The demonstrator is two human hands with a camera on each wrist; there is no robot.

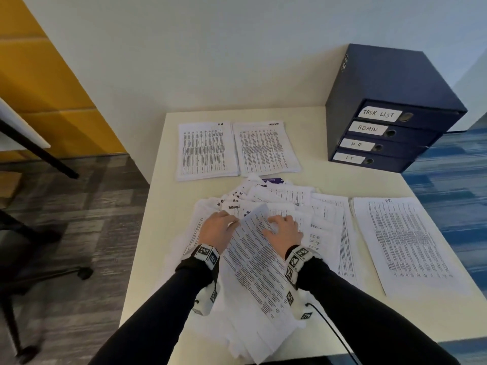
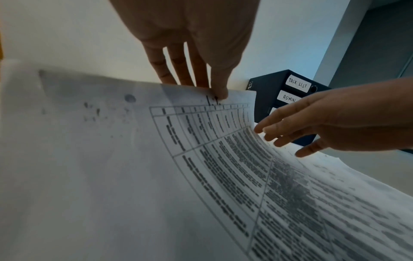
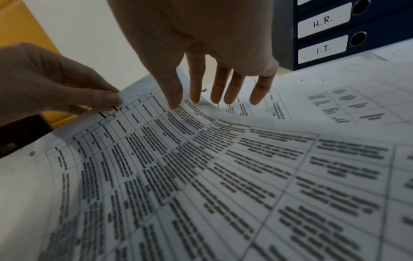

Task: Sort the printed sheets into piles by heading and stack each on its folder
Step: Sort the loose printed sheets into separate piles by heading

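We see a cream bench [image 1: 158,233] with a loose heap of printed sheets [image 1: 324,214] at its centre, both hands working over it. The left hand [image 1: 217,229] pinches the top edge of one sheet [image 1: 253,259] between thumb and fingers, its grip closed on the paper just beside the heading; in the right wrist view that heading reads "I.T.", and the sheet curls up off the heap toward the left. The right hand [image 1: 286,230] hovers over the same sheet with fingers straight and spread, its grip slack and holding nothing; the fingertips [image 3: 196,98] lie near the paper, but we cannot tell whether they touch. At twelve o'clock from the heap lie two neat piles side by side, the left pile [image 1: 205,151] headed "H.R.", the right pile [image 1: 266,148] headed "TASK LIST". At three o'clock lies a third pile [image 1: 405,241] headed "I.T.". At about two o'clock, in the far corner of the bench, stands a stack of four dark blue folders [image 1: 390,83], labelled from the top TASK LIST, ADMIN, H.R. and I.T.
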